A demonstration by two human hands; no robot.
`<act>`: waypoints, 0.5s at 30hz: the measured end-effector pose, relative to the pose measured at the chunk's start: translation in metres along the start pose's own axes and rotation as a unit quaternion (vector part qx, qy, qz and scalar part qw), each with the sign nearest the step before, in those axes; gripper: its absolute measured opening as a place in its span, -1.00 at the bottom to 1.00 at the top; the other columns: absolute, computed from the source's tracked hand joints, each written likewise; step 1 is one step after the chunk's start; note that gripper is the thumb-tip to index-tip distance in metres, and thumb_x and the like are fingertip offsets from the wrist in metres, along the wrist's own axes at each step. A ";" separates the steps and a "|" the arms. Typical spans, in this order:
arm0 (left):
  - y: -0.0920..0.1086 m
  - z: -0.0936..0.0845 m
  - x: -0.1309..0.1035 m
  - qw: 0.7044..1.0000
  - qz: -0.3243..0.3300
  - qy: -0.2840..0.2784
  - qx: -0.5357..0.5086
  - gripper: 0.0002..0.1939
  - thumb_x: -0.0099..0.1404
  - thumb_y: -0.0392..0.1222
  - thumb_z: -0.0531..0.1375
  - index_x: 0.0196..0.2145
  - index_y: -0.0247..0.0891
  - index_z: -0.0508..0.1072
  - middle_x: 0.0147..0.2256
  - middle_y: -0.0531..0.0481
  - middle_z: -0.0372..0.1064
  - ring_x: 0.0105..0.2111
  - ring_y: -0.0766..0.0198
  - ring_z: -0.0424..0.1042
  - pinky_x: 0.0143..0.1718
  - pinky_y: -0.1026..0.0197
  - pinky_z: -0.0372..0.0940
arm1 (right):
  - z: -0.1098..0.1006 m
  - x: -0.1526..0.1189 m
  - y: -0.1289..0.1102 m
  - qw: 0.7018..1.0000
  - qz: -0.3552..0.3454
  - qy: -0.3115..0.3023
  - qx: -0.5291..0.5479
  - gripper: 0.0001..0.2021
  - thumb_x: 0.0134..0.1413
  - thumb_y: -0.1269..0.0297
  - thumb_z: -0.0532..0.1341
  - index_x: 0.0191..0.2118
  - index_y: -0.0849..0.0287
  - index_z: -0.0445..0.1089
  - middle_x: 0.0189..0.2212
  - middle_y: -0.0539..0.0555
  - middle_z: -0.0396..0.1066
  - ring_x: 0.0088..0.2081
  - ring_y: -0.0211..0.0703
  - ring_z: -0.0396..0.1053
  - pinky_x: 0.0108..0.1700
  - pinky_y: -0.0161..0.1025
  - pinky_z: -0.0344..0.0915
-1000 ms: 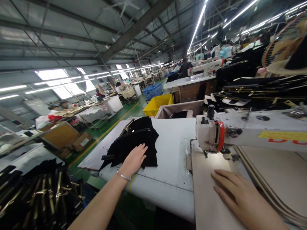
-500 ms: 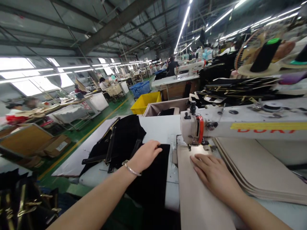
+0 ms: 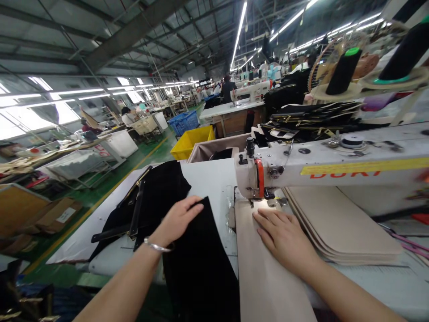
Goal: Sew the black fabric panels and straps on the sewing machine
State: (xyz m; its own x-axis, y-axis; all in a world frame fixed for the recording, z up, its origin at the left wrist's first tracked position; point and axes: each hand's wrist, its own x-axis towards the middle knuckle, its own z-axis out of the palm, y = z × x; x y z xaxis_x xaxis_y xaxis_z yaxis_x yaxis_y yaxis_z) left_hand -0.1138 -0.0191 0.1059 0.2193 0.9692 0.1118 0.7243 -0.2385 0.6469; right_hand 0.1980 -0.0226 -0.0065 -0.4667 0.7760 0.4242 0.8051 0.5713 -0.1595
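Head cam: your L hand (image 3: 179, 220), lower ctr, pinches the top edge of the black panel (image 3: 203, 264); it runs from those fingers down to bottom of frame, long axis approx. vertical, L hand nearer. Your R hand (image 3: 284, 239), right of ctr, lies flat, fingers extended, on the beige panel (image 3: 259, 277) by the sewing machine (image 3: 288, 167). White tabletop (image 3: 211, 174) underneath; green floor (image 3: 90, 192) mid-left.

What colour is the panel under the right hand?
The panel is plain pale beige, clearest in the head view.
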 end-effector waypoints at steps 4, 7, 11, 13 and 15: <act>0.021 -0.074 -0.017 0.973 -0.086 0.123 -0.175 -0.68 0.36 0.00 0.06 -0.13 -0.27 0.44 -0.43 0.15 0.39 -0.43 0.39 0.33 -0.30 0.32 0.21 | -0.001 0.000 0.000 1.000 0.004 0.004 0.003 -0.61 0.25 0.24 0.03 0.17 -0.01 0.23 0.10 0.09 0.29 0.07 0.00 0.23 -0.02 0.00 0.13; 0.033 -0.066 -0.003 0.975 -0.082 0.029 -0.207 -0.68 0.35 -0.02 0.06 -0.23 -0.29 0.50 -0.51 0.10 0.37 -0.49 0.38 0.32 -0.40 0.34 0.20 | -0.001 0.000 -0.001 1.000 0.002 0.005 0.003 -0.62 0.25 0.24 0.03 0.16 0.00 0.24 0.08 0.10 0.32 0.04 0.01 0.25 -0.02 0.00 0.12; 0.033 0.030 0.033 0.984 -0.007 -0.133 -0.117 -0.81 0.26 -0.16 0.16 -0.23 -0.25 0.52 -0.30 0.00 0.48 -0.29 0.25 0.42 -0.20 0.21 0.28 | -0.003 0.000 -0.002 1.000 0.000 -0.001 0.003 -0.63 0.27 0.24 0.01 0.16 0.02 0.23 0.09 0.10 0.31 0.05 0.00 0.24 -0.02 -0.02 0.11; 0.027 0.083 0.047 0.990 -0.005 -0.121 -0.068 -0.83 0.20 -0.24 0.20 -0.23 -0.28 0.49 -0.38 0.01 0.46 -0.39 0.26 0.41 -0.30 0.23 0.29 | -0.004 0.000 -0.003 1.000 0.001 -0.005 0.003 -0.63 0.28 0.24 0.00 0.16 0.05 0.23 0.10 0.11 0.30 0.05 0.00 0.23 -0.01 -0.02 0.10; 0.022 0.118 0.057 0.996 0.019 -0.077 -0.028 -0.91 0.17 -0.30 0.21 -0.31 -0.29 0.46 -0.39 0.01 0.43 -0.38 0.27 0.40 -0.31 0.25 0.29 | -0.005 0.000 -0.003 1.000 0.002 -0.009 0.005 -0.63 0.29 0.23 -0.01 0.16 0.08 0.22 0.10 0.13 0.30 0.06 0.00 0.23 -0.01 -0.02 0.10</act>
State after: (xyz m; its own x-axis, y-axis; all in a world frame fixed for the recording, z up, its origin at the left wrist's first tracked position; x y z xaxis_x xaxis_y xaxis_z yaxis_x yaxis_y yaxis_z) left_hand -0.0085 0.0234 0.0369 0.3471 0.9376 0.0230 0.6772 -0.2675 0.6854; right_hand 0.1979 -0.0256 -0.0015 -0.4691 0.7832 0.4080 0.8039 0.5700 -0.1700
